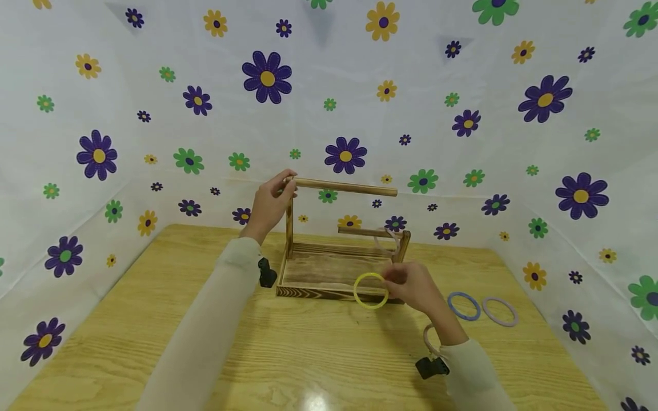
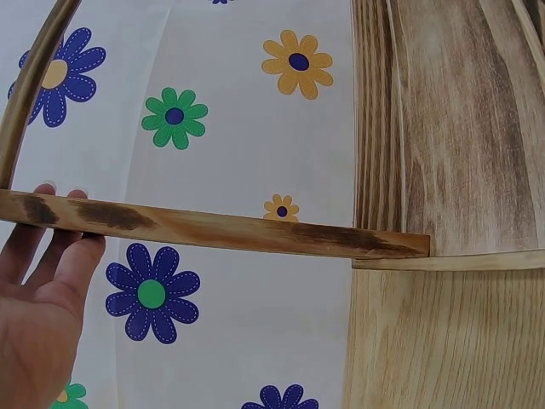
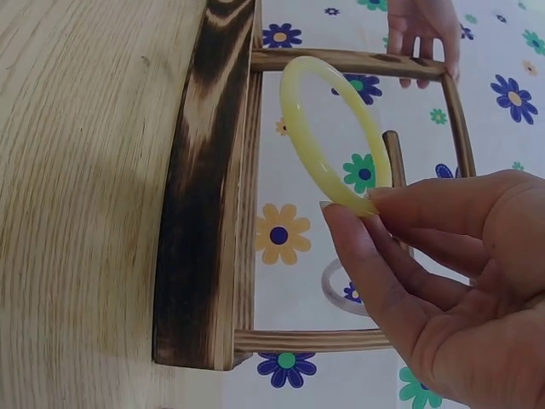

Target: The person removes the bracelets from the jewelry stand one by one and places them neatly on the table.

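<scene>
A brown wooden stand (image 1: pixel 329 291) with a tray base, a long upper bar and a shorter lower bar sits on the table. My left hand (image 1: pixel 269 205) grips the top of its left post (image 2: pixel 213 228), where the upper bar (image 1: pixel 344 185) joins. Between the thumb and fingers of my right hand (image 1: pixel 415 285), a yellow bangle (image 3: pixel 295 119) is pinched at its edge. It is held up in front of the base, below both bars. A pale bangle (image 3: pixel 328 290) hangs on the lower bar (image 1: pixel 360 231), close to the right post.
To the right on the wooden table (image 1: pixel 308 354) lie a blue bangle (image 1: pixel 465 318) and a pale purple bangle (image 1: pixel 506 325). Another pale bangle (image 1: pixel 426 337) is partly hidden by my right wrist. Flower-print cloth (image 1: pixel 319 120) surrounds the table at the back and sides.
</scene>
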Tool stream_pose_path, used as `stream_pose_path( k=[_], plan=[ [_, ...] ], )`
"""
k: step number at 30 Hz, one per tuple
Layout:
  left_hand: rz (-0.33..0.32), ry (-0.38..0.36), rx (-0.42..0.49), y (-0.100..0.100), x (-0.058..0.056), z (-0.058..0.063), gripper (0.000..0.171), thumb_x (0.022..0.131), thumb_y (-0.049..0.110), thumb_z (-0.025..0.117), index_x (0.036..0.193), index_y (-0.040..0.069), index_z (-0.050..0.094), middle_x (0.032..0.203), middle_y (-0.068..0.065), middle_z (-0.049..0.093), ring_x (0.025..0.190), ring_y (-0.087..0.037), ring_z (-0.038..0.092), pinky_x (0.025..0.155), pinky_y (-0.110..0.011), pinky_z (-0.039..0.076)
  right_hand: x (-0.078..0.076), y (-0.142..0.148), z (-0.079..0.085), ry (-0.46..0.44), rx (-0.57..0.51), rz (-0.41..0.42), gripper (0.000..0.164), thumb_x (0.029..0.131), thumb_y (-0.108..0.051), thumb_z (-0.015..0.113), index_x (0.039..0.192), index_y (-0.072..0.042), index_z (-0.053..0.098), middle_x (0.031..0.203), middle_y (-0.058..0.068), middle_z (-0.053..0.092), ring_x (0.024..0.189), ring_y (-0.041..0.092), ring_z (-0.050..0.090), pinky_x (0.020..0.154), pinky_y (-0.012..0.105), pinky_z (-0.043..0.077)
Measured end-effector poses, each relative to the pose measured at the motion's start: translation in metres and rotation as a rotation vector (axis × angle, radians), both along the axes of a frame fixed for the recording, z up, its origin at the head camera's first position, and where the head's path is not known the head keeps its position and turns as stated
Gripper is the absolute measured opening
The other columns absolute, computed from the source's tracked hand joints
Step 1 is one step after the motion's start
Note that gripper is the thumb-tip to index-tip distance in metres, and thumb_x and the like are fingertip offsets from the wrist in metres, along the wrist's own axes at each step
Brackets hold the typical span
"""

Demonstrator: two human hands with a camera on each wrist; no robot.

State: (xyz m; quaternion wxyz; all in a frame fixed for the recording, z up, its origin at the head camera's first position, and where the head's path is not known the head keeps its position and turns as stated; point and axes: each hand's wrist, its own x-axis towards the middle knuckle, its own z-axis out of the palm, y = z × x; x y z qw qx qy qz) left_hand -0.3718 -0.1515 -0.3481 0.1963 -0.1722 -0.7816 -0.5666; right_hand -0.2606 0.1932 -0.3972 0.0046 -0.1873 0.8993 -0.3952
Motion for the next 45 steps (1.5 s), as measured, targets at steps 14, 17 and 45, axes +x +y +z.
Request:
stream_pose_path(
  k=[14,17,45],
  plan=[
    [0.002,-0.029,0.015,0.001,0.001,0.002,0.04,0.11,0.031,0.05,0.145,0.012,0.057,0.122,-0.022,0.068,0.114,-0.033,0.069,0.103,-0.05,0.055,0.003,0.008,-0.003,-0.07,0.062,0.061,0.016,0.096,-0.003,0.068,0.109,0.006,0.074,0.093,0.019,0.075,0.07,0.019,0.071,0.064,0.034,0.061],
    [-0.008,-0.043,0.017,0.002,0.003,0.004,0.039,0.111,0.027,0.049,0.146,0.011,0.056,0.125,-0.025,0.066,0.117,-0.037,0.067,0.105,-0.053,0.054,0.003,0.01,-0.005,-0.079,0.063,0.072,0.014,0.096,-0.001,0.068,0.107,0.006,0.074,0.092,0.02,0.075,0.071,0.022,0.072,0.065,0.039,0.063],
    [0.02,-0.014,0.007,0.002,0.003,0.004,0.038,0.11,0.032,0.05,0.143,0.013,0.059,0.12,-0.016,0.068,0.113,-0.035,0.07,0.098,-0.04,0.058,-0.002,0.019,-0.014,-0.188,0.123,0.16,0.014,0.095,0.003,0.066,0.105,0.01,0.073,0.094,0.024,0.075,0.071,0.024,0.073,0.065,0.036,0.064]
  ],
)
